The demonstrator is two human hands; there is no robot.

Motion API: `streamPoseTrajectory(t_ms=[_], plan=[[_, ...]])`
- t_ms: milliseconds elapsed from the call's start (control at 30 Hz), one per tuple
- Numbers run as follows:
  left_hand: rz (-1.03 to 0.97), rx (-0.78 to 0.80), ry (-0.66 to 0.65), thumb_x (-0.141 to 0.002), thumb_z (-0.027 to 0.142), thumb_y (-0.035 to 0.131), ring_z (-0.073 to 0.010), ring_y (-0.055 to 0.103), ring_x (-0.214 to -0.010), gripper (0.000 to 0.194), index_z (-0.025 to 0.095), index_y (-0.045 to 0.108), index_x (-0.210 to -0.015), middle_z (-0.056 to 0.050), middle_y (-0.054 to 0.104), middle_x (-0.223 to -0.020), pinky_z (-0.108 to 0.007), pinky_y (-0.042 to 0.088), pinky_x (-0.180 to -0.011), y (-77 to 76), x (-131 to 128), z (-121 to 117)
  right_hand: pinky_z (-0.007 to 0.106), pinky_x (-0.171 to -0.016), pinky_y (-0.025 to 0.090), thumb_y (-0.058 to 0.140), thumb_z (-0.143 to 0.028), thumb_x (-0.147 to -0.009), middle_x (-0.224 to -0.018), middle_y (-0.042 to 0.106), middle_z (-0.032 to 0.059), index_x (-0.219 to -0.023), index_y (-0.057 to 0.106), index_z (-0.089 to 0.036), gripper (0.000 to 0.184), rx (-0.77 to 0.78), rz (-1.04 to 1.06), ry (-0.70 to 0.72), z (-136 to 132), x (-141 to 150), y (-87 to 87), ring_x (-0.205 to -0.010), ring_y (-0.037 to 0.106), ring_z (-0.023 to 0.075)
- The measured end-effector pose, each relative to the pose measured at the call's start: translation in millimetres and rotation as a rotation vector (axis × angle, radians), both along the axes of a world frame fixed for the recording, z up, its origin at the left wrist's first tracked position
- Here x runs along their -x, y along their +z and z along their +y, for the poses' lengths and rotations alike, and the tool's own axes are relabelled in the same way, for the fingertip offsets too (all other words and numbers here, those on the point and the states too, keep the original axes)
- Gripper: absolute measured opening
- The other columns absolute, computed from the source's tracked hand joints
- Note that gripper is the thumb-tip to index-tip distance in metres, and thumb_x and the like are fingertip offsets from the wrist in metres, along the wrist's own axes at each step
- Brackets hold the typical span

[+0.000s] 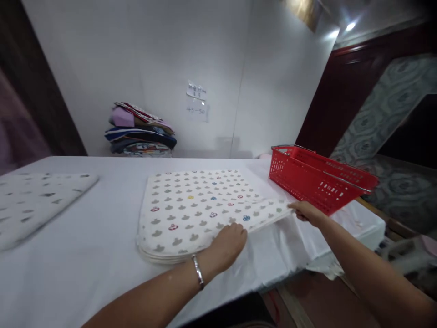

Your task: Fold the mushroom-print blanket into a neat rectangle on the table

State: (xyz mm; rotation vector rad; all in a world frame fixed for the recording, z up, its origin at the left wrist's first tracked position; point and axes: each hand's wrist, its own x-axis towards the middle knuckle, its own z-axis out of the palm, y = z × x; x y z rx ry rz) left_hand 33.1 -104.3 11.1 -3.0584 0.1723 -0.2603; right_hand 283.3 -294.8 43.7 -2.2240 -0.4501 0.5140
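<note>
A stack of white cloth pads lies on the table, printed with small grey, red, blue and yellow mushroom-like shapes. Its layers show along the near left edge. My right hand pinches the right corner of the top pad and draws it out, slightly raised, towards the red basket. At the near edge of the stack, my left hand is closed with curled fingers on the pad's border. A silver bracelet circles my left wrist. The undersides of the left fingers are hidden.
The red plastic basket with metal handles stands at the table's right end. Another printed white pad lies on the left of the white-covered table. Folded fabrics are piled against the back wall, beside paper notes.
</note>
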Motion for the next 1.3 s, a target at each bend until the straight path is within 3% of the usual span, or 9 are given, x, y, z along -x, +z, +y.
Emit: streamPoseTrajectory(t_ms=[133,200,333,433,567,700,800,1067,1300], plan=[[-0.031,-0.015,-0.027,-0.076,-0.001,0.039,-0.0211,0.051,-0.080,0.025,0.012,0.053,-0.092,-0.011,0.058,-0.092,-0.033,0.042,-0.065,-39.9,-10,-12,0.022,-0.037,0.022,0.059,-0.035,-0.075,-0.034,0.030,-0.0076,-0.048,0.036,-0.021,0.038,0.221,0.014,-0.041,-11,2,-39.2,-0.033,0.030,0.0074],[-0.029,-0.014,-0.031,-0.076,-0.002,0.039,-0.0215,0.051,-0.081,0.025,0.012,0.053,-0.093,-0.011,0.057,-0.091,-0.034,0.042,-0.066,-50.8,-8,-12,0.022,-0.038,0.024,0.056,-0.031,-0.077,-0.034,0.031,-0.0072,-0.047,0.037,-0.021,0.037,0.280,-0.003,-0.026,-15,6,-53.6,-0.032,0.031,0.0077],[0.007,-0.025,-0.039,-0.078,0.001,0.044,-0.0207,0.051,-0.082,0.020,0.011,0.052,-0.094,-0.011,0.057,-0.090,-0.032,0.041,-0.065,-44.9,3,-12,0.025,-0.040,0.032,0.052,-0.033,-0.078,-0.033,0.037,-0.0031,-0.047,0.043,-0.022,0.035,0.406,-0.146,0.070,-21,-1,-61.2,-0.033,0.040,0.0126],[-0.022,-0.004,-0.028,-0.080,0.006,0.047,-0.0196,0.050,-0.079,0.015,0.012,0.051,-0.093,-0.009,0.057,-0.090,-0.032,0.040,-0.063,-42.3,7,-13,0.032,-0.047,0.043,0.056,-0.040,-0.073,-0.045,0.054,0.0045,-0.052,0.052,-0.022,0.028,0.478,-0.405,0.172,-23,-19,-67.0,-0.048,0.057,0.0224],[-0.110,0.028,-0.008,-0.083,0.010,0.048,-0.0179,0.049,-0.078,0.009,0.013,0.050,-0.091,-0.007,0.058,-0.089,-0.031,0.039,-0.062,-51.9,8,-13,0.044,-0.071,0.052,0.053,-0.045,-0.076,-0.089,0.068,0.0125,-0.088,0.067,-0.024,0.028,0.253,-0.810,0.393,4,-13,-91.8,-0.088,0.064,0.0312],[-0.160,0.042,-0.026,-0.083,0.014,0.051,-0.0176,0.049,-0.079,0.005,0.014,0.051,-0.088,-0.004,0.059,-0.087,-0.031,0.037,-0.062,-62.0,10,-10,0.045,-0.095,0.046,0.045,-0.040,-0.086,-0.123,0.059,0.0086,-0.118,0.060,-0.028,0.037,-0.044,-0.917,0.783,51,46,-118.3,-0.115,0.054,0.0265],[-0.183,0.037,-0.016,-0.084,0.015,0.051,-0.0178,0.049,-0.084,0.006,0.015,0.053,-0.089,-0.004,0.059,-0.088,-0.031,0.037,-0.067,-68.2,17,-3,0.045,-0.099,0.042,0.039,-0.035,-0.091,-0.135,0.050,0.0073,-0.126,0.054,-0.026,0.039,-0.106,-0.952,0.954,69,86,-123.8,-0.125,0.045,0.0247],[-0.162,0.094,0.154,-0.087,0.013,0.046,-0.0167,0.049,-0.092,0.011,0.018,0.055,-0.092,-0.004,0.060,-0.091,-0.030,0.034,-0.080,-70.1,73,24,0.049,-0.103,0.038,0.038,-0.039,-0.093,-0.139,0.045,0.0041,-0.128,0.053,-0.028,0.040,-0.046,-0.880,0.968,63,90,-119.7,-0.130,0.038,0.0269],[-0.168,0.192,0.395,-0.090,0.016,0.040,-0.0164,0.050,-0.097,0.022,0.020,0.058,-0.103,-0.004,0.062,-0.098,-0.034,0.034,-0.089,-63.6,132,51,0.049,-0.104,0.037,0.042,-0.038,-0.091,-0.135,0.049,0.0053,-0.129,0.050,-0.028,0.040,-0.182,-0.713,1.059,84,95,-116.0,-0.128,0.040,0.0260]])
